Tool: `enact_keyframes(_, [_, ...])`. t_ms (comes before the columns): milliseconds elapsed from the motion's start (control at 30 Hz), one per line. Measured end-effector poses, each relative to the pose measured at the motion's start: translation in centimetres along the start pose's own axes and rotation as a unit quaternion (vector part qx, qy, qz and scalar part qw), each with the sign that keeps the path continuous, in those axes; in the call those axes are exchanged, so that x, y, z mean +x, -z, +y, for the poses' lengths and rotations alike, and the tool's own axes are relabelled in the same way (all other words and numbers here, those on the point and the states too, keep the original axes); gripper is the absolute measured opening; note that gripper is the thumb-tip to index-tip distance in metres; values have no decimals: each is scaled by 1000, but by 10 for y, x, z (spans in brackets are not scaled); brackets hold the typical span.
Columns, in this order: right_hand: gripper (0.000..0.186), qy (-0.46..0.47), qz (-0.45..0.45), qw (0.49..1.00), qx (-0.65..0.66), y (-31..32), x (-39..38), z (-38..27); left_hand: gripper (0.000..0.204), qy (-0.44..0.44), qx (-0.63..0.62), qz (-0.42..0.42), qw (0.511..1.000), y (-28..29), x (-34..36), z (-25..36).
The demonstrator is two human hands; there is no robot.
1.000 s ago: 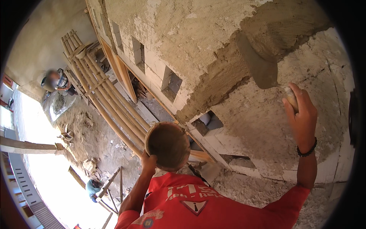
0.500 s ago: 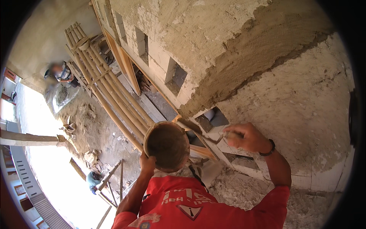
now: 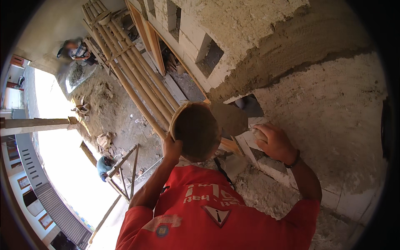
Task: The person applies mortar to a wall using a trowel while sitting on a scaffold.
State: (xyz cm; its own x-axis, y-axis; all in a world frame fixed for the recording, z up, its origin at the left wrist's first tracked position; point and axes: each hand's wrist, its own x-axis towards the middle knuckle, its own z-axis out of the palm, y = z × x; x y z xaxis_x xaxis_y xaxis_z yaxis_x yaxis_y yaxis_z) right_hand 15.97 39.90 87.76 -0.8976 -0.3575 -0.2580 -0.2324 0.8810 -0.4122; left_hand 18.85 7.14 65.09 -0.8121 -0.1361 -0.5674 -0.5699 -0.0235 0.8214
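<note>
My left hand (image 3: 171,149) grips the rim of a round, mortar-stained bucket (image 3: 176,116), thumb over its edge. The bucket is tilted so that its dark inside shows; how much it contains is hard to tell. My right hand (image 3: 276,143) is closed round the handle of a trowel (image 3: 229,118). Its broad, grey-brown blade points left, right beside the bucket's rim, in front of the wall openings. Beyond it rises a block wall (image 3: 325,108), with a band of darker, wet-looking plaster (image 3: 287,54) running diagonally across it.
Long bamboo poles (image 3: 129,71) stretch away at the left, below the wall. Square openings (image 3: 209,56) pierce the wall. One person (image 3: 78,51) is at the far upper left near a mortar heap, another (image 3: 104,166) lower left beside a wooden frame (image 3: 123,171). Rubble covers the ground.
The trowel blade has turned from nearly edge-on to showing its broad face, close to the bucket. My whole view has shifted, so the surroundings sit farther right. Both hands keep their hold.
</note>
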Motion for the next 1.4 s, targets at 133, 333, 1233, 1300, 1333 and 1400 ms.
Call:
enact_keyframes(133, [27, 51, -19, 968, -245, -51, 31, -2, 55, -84, 3, -26, 996, -5, -4, 19])
enact_keyframes(333, [17, 65, -64, 971, -219, -103, 65, 17, 57, -99, 47, -42, 993, -14, -3, 38])
enact_keyframes(1233, [38, -81, -37, 988, 125, -52, 36, 3, 53, -63, -41, -29, 997, -10, 11, 29])
enact_keyframes(1300, [39, -28, -11, 988, 155, -28, 31, -1, 53, -54, -45, -34, 997, -8, 15, 26])
enact_keyframes(1333, [40, 9, 0, 984, 175, -19, 33, -2, 53, -50, -44, -25, 997, -1, 14, 25])
enact_keyframes(1400, [45, 9, -67, 978, 199, 11, 36, -8, 53, -57, -43, -3, 997, 7, 14, 21])
